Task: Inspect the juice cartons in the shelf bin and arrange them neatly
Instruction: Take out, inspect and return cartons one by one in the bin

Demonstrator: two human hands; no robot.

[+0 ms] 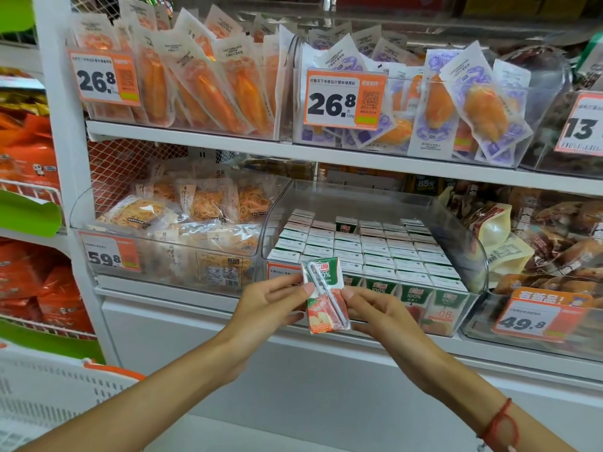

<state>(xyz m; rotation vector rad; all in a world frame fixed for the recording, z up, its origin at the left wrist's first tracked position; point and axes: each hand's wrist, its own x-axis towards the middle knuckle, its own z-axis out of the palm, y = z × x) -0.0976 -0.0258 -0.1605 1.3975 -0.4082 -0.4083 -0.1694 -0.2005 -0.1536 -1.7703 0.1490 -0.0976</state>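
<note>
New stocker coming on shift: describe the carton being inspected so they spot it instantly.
Find the clear bin of juice cartons on the middle shelf. In front of it, both hands hold one carton. Unlike the packed rows, it is outside the bin, straw side facing out.
</note>
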